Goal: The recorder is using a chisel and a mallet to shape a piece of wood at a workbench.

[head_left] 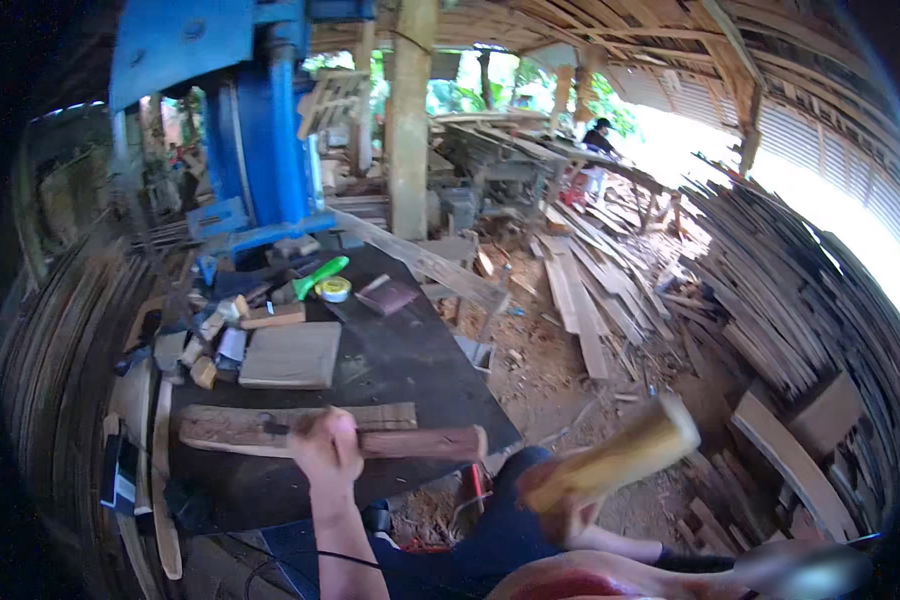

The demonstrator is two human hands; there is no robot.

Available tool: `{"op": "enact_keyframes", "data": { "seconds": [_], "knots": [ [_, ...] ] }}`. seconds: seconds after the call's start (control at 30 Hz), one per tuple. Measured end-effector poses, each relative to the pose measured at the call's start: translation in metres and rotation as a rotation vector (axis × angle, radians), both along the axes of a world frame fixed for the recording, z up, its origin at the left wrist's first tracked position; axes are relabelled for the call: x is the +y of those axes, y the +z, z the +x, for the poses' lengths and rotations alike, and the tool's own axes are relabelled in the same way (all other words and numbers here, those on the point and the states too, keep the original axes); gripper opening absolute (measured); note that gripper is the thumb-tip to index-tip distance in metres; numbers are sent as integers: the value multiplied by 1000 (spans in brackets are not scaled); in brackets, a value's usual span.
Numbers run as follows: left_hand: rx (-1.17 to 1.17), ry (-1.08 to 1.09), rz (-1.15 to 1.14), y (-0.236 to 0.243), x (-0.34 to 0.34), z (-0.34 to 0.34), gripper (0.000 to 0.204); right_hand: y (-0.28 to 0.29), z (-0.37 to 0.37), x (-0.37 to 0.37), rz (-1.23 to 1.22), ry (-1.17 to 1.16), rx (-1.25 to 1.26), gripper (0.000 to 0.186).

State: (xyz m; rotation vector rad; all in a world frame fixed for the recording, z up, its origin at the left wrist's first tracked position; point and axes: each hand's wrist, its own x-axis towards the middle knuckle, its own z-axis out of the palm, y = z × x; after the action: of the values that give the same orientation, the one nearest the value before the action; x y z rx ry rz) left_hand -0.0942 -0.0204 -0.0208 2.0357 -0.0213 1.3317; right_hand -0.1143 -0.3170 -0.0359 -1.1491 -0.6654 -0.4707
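My left hand (328, 447) is closed in a fist around a reddish-brown wooden bar (425, 444), whose pale end points right. A short dark piece (275, 427) shows on the fist's other side, roughly in line with the bar; its kind is unclear. Beneath the fist, a rough-edged board (225, 428) lies lengthwise on the dark tabletop (410, 360). Off the table's right corner, my right hand (567, 515) grips a thick, club-like wooden mallet (620, 455). The mallet is tilted up to the right and slightly blurred, apart from the bar.
A square wooden block (290, 355), a green-handled brush (322, 277), a yellow tape measure (333, 289) and small offcuts crowd the table's far side. Behind stands a blue machine (260, 150). Stacked planks (770, 300) line the right. Far off, a person (598, 137) is near a bench.
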Motion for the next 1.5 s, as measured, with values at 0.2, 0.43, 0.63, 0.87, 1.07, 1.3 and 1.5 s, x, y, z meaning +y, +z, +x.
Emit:
{"op": "enact_keyframes", "data": {
  "seconds": [0.2,0.43,0.63,0.87,1.07,1.3,1.5],
  "knots": [
    [-67,-104,-3,13,-6,4,37,-93,29,-46,-17,-56,254,62],
    [-20,-1,88,7,3,5,39,-23,16,-10,-534,358,204,70],
    [-68,-55,10,16,-5,5,36,-4,40,3,281,160,-382,45],
    [25,59,32,1,5,-6,27,-15,13,-27,-517,316,247,59],
    [-50,50,80,15,-4,5,16,40,67,-61,-1211,749,824,55],
    [-140,116,156,11,-1,4,35,9,32,-13,-136,131,-53,61],
    [-142,64,120,10,-8,5,35,6,30,-7,-219,184,125,66]
  ]
}}
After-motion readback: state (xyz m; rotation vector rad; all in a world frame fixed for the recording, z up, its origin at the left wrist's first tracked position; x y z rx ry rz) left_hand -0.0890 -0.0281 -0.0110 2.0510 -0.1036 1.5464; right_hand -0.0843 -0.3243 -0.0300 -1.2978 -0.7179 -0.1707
